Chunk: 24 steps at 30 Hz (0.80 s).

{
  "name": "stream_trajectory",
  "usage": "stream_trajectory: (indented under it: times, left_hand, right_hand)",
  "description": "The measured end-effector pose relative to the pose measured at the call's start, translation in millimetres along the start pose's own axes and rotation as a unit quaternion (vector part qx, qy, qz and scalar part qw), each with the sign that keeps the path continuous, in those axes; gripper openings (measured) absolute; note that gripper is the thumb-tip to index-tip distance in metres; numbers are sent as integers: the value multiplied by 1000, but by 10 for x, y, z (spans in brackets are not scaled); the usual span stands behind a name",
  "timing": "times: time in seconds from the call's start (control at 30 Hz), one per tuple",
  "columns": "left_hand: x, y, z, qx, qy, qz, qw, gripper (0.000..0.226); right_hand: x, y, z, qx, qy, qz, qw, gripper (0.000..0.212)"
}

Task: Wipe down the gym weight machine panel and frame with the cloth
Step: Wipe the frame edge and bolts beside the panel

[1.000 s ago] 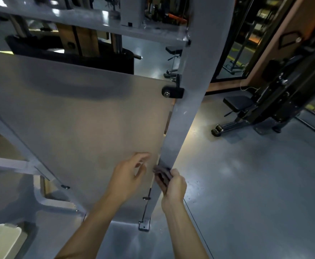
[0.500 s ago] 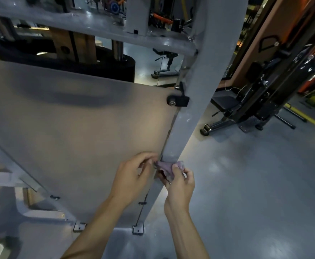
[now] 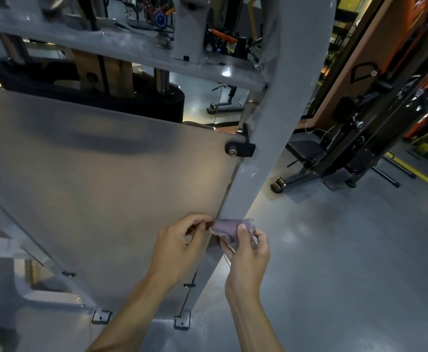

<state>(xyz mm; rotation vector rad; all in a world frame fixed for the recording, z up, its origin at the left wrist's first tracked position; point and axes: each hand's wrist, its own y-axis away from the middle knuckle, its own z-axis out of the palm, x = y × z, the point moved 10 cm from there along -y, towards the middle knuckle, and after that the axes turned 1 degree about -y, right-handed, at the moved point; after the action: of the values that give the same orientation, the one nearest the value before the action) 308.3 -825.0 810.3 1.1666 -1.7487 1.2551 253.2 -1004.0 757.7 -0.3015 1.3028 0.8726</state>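
A large frosted grey panel (image 3: 101, 179) fills the left of the view, bolted to a grey upright frame post (image 3: 279, 118) on its right. A small purple-grey cloth (image 3: 227, 227) is held in front of the post's lower part. My right hand (image 3: 246, 252) grips the cloth, thumb on top. My left hand (image 3: 180, 240) pinches the cloth's left edge with curled fingertips, just in front of the panel's right edge.
A grey crossbar (image 3: 131, 47) runs above the panel, with a black weight stack housing (image 3: 81, 82) behind it. A black bench and cable machine (image 3: 347, 153) stand to the right on the grey floor (image 3: 334, 262). Small black brackets (image 3: 182, 322) fix the panel's bottom.
Both hands rose slightly along the post. The cloth, bunched in the right hand before, is now spread wider between both hands. The camera tilted up.
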Motion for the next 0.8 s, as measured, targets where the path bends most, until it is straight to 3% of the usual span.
stream_trajectory:
  times: [0.2, 0.37, 0.47, 0.67, 0.8]
  left_hand:
    - [7, 11, -1, 4, 16, -11, 1000, 22]
    - [22, -8, -45, 4, 17, -4, 1000, 28]
    - [76, -34, -69, 11, 28, -1, 1000, 26]
    - [143, -46, -90, 14, 42, -9, 999, 25]
    - [164, -47, -114, 13, 42, -1, 999, 27]
  right_hand:
    - [316, 118, -64, 19, -5, 60, 998, 2]
    - [-444, 123, 173, -20, -80, -35, 996, 8]
    - [-511, 137, 197, -23, -57, -65, 996, 9]
    - [4, 131, -9, 36, -28, 22, 999, 7]
    - [-333, 183, 145, 21, -88, -2, 996, 8]
